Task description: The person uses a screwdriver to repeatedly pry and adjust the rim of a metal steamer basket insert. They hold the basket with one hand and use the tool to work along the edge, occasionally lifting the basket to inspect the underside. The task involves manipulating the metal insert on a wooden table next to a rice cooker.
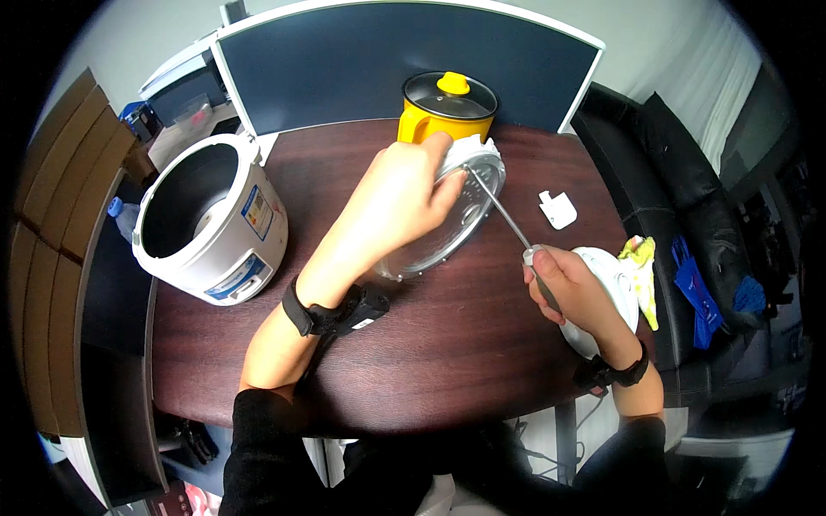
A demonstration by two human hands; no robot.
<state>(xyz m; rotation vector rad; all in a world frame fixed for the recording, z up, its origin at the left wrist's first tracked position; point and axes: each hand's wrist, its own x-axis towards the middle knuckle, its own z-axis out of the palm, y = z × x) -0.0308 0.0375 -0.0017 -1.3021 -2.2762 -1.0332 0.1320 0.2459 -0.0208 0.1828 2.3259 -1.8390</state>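
My left hand [411, 189] grips a round inner lid [465, 215] with a metal plate and a white plastic piece at its top edge, holding it tilted above the table. My right hand [559, 284] is closed on the handle of a screwdriver [508, 218], whose tip touches the lid's upper edge beside my left fingers. A white round cover [616, 284] lies behind and beneath my right hand. A small white plastic piece [557, 211] rests on the table to the right.
A white rice cooker body [254, 228] stands open at the left of the wooden table [430, 361]. A yellow pot [465, 122] sits before the dark partition [344, 69]. A yellow cloth [641, 279] is at the right edge, beside a black sofa [628, 172]. Cardboard boxes [52, 198] stand far left.
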